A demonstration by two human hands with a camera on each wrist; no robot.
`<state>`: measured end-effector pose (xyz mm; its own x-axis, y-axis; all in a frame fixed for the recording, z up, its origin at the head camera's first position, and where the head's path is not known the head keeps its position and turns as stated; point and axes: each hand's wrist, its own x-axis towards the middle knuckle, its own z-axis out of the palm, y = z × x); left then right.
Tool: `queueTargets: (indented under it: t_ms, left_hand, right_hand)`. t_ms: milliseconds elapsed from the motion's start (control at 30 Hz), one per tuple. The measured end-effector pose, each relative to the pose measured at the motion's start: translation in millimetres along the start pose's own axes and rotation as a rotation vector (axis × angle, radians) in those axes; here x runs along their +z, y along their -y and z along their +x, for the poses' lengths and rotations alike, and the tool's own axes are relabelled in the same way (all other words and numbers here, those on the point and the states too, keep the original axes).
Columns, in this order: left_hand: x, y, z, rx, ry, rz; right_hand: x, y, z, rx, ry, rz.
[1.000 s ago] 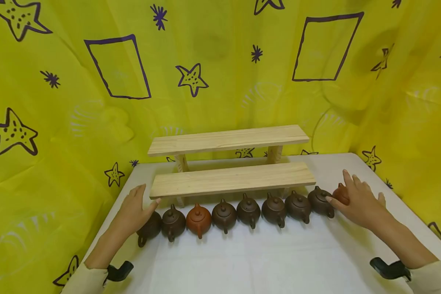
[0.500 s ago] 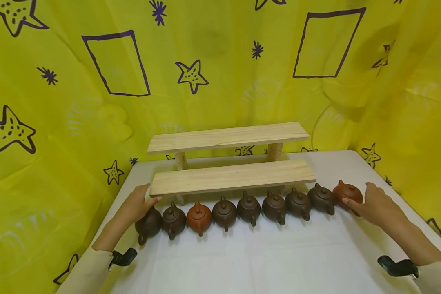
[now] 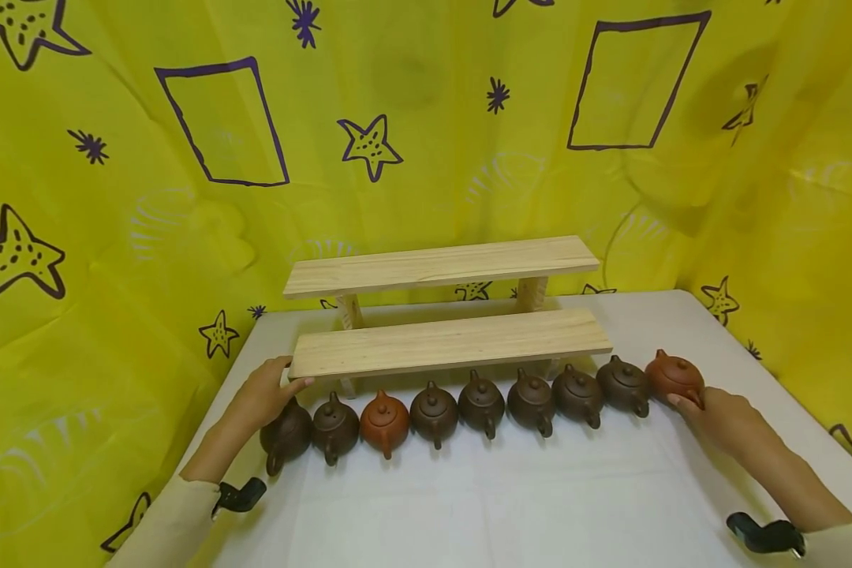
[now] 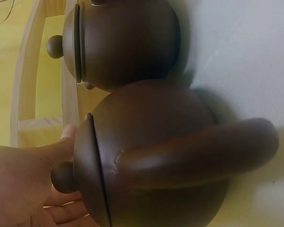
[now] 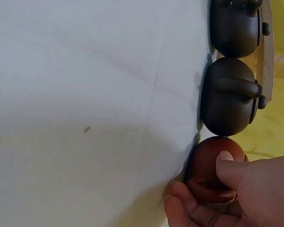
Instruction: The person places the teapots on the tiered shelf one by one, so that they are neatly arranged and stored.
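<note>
At the right end of a row of teapots, my right hand [image 3: 731, 418] grips a reddish-brown clay teapot [image 3: 673, 372]. Its thumb lies on the body near the handle, and the fingers curl beneath the handle in the right wrist view. Across the table, my left hand [image 3: 259, 394] holds the front left corner of the lower board of a wooden shelf [image 3: 447, 341], thumb at the front edge. Below that hand stands a dark brown teapot [image 4: 165, 137], its handle toward me. Its spout side is partly hidden by the hand in the head view.
Between the hands, several dark teapots [image 3: 480, 401] and a second reddish one [image 3: 384, 422] stand close together along the shelf front. The upper board [image 3: 440, 267] rises behind. Yellow patterned cloth [image 3: 412, 87] hangs around the white-covered table [image 3: 490, 505].
My right hand has moved down from above the right reddish teapot and taken hold of it. My left hand has moved slightly right to the shelf corner and stayed there.
</note>
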<state>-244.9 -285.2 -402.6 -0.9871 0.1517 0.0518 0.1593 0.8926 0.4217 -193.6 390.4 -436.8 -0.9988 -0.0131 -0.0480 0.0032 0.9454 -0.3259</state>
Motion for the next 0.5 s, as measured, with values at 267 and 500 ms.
queueTargets:
  t_ms: [267, 500]
  left_hand:
    - [6.1, 3.9, 1.5, 0.025, -0.021, -0.008]
    - [2.1, 6.8, 2.2, -0.005, 0.007, -0.019]
  right_hand:
    - [8.1, -5, -7, -0.019, -0.026, 0.006]
    - [13.9, -4, -9, -0.04, -0.097, 0.012]
